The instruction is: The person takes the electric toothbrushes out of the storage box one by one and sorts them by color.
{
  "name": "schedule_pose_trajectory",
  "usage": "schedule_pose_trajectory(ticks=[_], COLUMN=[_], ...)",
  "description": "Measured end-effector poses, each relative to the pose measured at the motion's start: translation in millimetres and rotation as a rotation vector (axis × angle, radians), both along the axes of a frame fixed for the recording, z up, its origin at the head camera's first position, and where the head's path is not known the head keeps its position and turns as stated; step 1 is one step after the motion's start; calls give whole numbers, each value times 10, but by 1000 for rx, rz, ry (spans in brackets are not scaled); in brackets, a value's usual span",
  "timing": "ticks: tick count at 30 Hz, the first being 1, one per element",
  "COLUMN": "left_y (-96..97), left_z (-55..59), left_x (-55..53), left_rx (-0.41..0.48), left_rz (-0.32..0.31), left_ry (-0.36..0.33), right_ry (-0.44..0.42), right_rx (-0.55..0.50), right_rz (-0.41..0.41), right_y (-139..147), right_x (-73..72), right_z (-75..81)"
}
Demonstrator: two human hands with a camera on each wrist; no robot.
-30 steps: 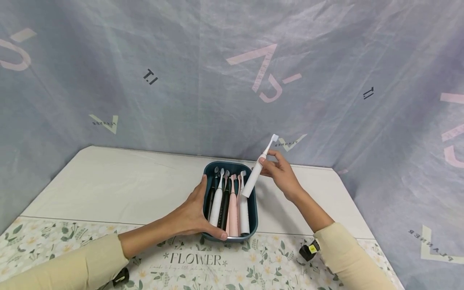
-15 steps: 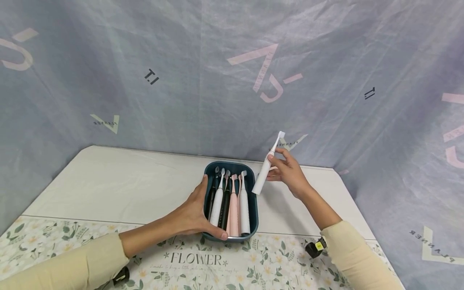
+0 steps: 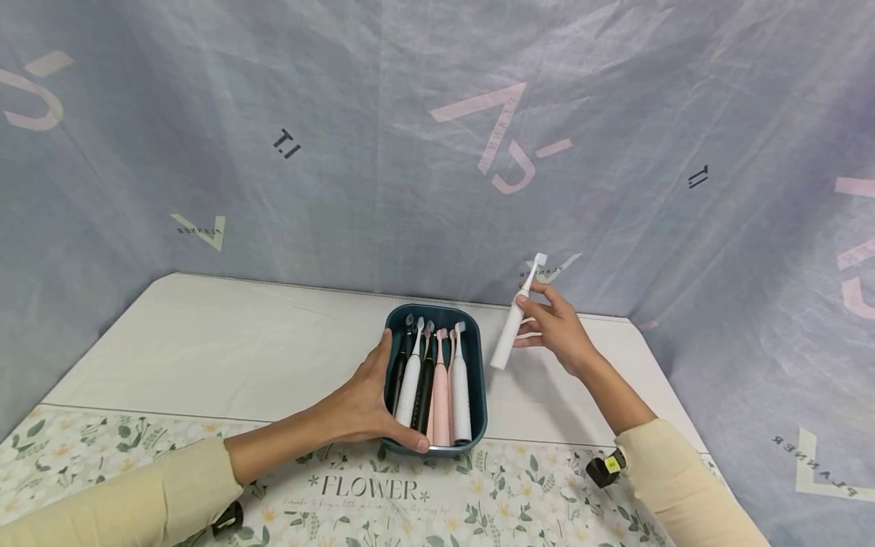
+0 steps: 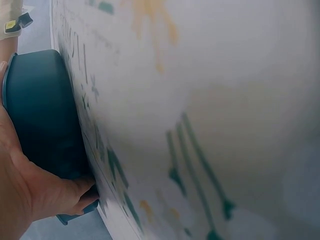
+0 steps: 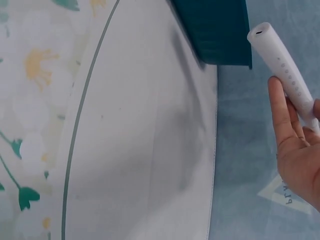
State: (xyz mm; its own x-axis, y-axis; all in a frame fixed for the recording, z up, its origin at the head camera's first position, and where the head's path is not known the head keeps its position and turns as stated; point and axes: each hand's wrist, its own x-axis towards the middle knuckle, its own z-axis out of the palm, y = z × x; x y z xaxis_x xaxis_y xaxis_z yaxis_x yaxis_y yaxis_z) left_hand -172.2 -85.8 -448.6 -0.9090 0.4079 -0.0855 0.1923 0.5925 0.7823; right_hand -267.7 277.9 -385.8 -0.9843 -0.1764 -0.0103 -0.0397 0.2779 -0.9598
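Showing only in right-wrist view: toothbrush (image 5: 284, 68) dots (image 5: 290, 79).

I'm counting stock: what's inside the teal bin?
Black toothbrushes, white toothbrushes and pink toothbrushes lie in the bin, heads toward its far end. Whatever is beneath them is covered, and the left hand hides the near left corner.

A grey curtain (image 3: 355, 197) hangs at twelve o'clock, wrapping to ten and two; the table (image 3: 273, 349), white then floral toward six, seems cloth-covered.
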Motion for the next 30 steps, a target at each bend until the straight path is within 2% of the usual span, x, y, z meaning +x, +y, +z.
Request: schedule_pose_trajectory(ticks=[21, 30], left_y=[-6, -7], left_z=[6, -5], left_x=[1, 2], left_rx=[-1, 0], left_rz=[-1, -2], left_ry=[-1, 0], right_ry=[-43, -88], right_rx=[168, 282], right_rz=[24, 38], right_y=[218, 240], right_x=[-47, -91], right_z=[-88, -158])
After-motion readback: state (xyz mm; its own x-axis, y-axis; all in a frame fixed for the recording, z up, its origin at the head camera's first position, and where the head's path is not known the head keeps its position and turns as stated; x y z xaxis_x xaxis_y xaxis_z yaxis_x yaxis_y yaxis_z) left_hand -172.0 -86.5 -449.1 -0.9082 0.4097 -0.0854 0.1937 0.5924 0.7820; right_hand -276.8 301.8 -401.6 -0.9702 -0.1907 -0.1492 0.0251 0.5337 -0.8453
